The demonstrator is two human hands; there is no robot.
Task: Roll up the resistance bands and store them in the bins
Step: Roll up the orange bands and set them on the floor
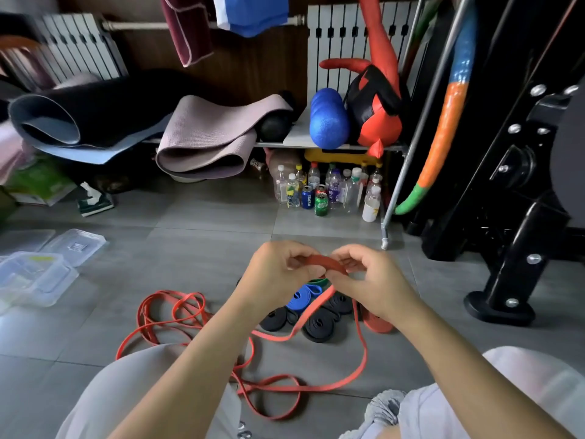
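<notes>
1. Your left grip (278, 274) & right grip (370, 280), centre frame, both pinch one end of the red band (329, 263), fingers curled round it.
2. Rest of that band trails down to the floor (205, 223), lying in loose loops at lower centre.
3. Rolled black bands (318, 326), a blue roll (304, 299) & a green roll (319, 282) lie on the floor just below yr grips.
4. At left edge, clear bins (34, 280) sit well apart from the bands.
</notes>
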